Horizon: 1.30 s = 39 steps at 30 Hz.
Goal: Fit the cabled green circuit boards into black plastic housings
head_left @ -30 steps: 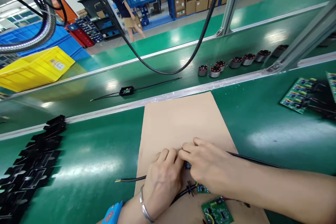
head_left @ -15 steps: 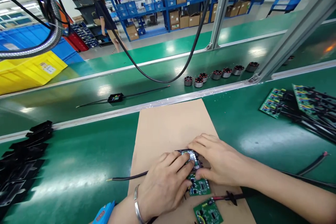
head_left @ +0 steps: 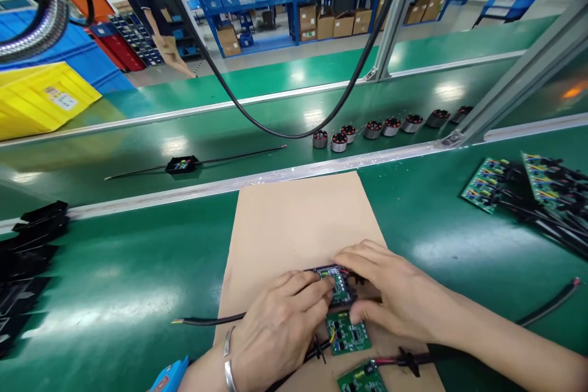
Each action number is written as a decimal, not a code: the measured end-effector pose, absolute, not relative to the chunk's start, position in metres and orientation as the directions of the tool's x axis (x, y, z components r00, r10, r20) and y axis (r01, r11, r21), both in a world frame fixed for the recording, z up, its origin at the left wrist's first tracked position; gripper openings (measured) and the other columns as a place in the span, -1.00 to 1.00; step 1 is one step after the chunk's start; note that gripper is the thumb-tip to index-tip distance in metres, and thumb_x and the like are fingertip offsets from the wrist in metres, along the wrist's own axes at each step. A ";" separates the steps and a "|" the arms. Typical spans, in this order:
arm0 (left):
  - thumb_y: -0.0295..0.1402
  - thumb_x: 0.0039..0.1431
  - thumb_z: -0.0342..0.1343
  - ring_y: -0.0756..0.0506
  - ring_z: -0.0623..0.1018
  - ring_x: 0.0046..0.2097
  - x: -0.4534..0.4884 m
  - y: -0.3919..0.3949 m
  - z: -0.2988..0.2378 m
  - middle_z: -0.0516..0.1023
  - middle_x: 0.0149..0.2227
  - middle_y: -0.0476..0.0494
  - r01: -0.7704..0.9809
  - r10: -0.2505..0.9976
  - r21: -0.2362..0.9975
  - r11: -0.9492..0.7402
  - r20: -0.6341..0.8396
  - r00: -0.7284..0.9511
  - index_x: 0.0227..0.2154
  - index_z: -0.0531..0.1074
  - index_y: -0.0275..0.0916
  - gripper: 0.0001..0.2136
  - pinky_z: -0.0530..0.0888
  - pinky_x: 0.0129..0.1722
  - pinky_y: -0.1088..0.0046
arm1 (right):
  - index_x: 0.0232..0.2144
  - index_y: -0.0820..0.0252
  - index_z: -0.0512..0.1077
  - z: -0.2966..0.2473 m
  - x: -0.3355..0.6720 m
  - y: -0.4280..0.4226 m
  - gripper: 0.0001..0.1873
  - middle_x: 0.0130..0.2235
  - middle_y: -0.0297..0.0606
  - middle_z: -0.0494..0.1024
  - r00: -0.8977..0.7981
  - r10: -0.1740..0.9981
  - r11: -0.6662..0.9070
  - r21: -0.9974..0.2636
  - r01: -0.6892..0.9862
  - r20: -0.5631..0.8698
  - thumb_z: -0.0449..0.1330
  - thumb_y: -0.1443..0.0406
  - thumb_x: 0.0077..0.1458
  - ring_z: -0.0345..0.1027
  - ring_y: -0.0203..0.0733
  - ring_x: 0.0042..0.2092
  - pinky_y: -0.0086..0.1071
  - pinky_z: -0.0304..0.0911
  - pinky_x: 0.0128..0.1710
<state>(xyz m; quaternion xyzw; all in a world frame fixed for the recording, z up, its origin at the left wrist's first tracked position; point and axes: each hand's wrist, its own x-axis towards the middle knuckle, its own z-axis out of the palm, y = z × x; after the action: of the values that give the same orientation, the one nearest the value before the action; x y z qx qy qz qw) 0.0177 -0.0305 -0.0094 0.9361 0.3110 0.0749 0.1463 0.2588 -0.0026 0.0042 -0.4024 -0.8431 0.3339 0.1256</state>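
Note:
A green circuit board [head_left: 339,282] sits in a small black case [head_left: 344,304] on a cardboard sheet [head_left: 298,220]. My left hand [head_left: 282,321] is closed around the case's left side, its fingertips pressing on the board. From the right, my right hand [head_left: 395,285] curls around the other end, fingers at the far edge and thumb at the near side, by a red and black lead. A black cable [head_left: 206,320] runs out leftward from under my left hand. Just below lie a second circuit board [head_left: 348,335] and a third circuit board [head_left: 362,378] with its cable.
Black cases [head_left: 32,257] lie stacked at left; wired boards [head_left: 491,184] are piled at right. Beyond the metal rail stand several motor-like cylinders [head_left: 339,142] and a filled case [head_left: 181,164]. A black cable [head_left: 275,133] hangs across. One person [head_left: 147,12] stands far left.
The board in the case shows more between my hands, and my right thumb has moved slightly away from the left fingers. The view has shifted a little.

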 end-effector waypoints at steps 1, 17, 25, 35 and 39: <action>-0.53 0.28 -0.07 -0.13 0.35 0.10 0.017 -0.032 -0.011 0.37 0.17 -0.04 0.564 0.608 0.317 -0.762 0.054 0.792 0.06 0.33 -0.28 -0.68 0.35 0.13 0.28 | 0.00 0.18 0.28 0.004 0.264 -0.005 -0.49 -0.01 -0.18 0.40 -0.599 0.795 0.402 -0.661 0.634 -0.091 0.32 0.26 0.02 0.23 -0.07 0.02 -0.24 0.17 0.01; -0.52 0.23 -0.03 -0.13 0.38 0.08 0.020 -0.030 -0.012 0.39 0.14 -0.06 0.567 0.613 0.337 -0.751 0.036 0.789 0.00 0.34 -0.24 -0.71 0.31 0.13 0.28 | -0.49 0.16 0.20 0.025 0.249 0.020 -0.78 -0.44 -0.35 0.40 -0.746 0.619 0.544 -0.552 0.632 -0.245 -0.03 0.51 0.15 0.24 -0.26 -0.37 -0.40 0.10 -0.34; -0.48 0.11 0.03 -0.18 0.45 -0.10 0.028 -0.030 -0.002 0.48 -0.06 -0.19 0.609 0.641 0.328 -0.722 -0.014 0.768 0.24 0.08 -0.28 -0.40 0.40 -0.04 0.19 | -0.50 0.18 0.31 0.024 0.247 0.031 -0.81 -0.45 -0.27 0.48 -0.736 0.596 0.609 -0.417 0.675 -0.320 0.00 0.46 0.10 0.33 -0.19 -0.37 -0.37 0.13 -0.37; -0.40 0.03 0.07 -0.22 0.40 -0.18 0.044 -0.033 -0.002 0.46 -0.17 -0.25 0.660 0.660 0.183 -0.728 -0.071 0.748 0.15 0.23 -0.48 -0.42 0.40 -0.10 0.11 | -0.51 0.21 0.38 0.022 0.239 0.024 -0.90 -0.48 -0.16 0.49 -0.660 0.644 0.578 -0.319 0.751 -0.386 0.09 0.41 -0.02 0.37 -0.07 -0.41 -0.30 0.10 -0.45; -0.47 0.08 0.01 -0.22 0.40 -0.06 0.026 -0.032 0.000 0.43 -0.05 -0.25 0.602 0.670 0.411 -0.684 0.026 0.742 0.20 0.18 -0.32 -0.44 0.39 -0.02 0.13 | -0.34 0.17 0.39 0.017 0.257 0.013 -0.90 -0.29 -0.21 0.48 -0.646 0.736 0.519 -0.442 0.731 -0.203 0.07 0.37 0.11 0.34 -0.08 -0.21 -0.24 0.19 -0.22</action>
<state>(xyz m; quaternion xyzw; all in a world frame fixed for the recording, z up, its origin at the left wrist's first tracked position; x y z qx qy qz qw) 0.0264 -0.0319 -0.0002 0.9134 0.3481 0.0875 0.1919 0.2567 0.0135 0.0174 -0.4210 -0.8715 0.2515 0.0048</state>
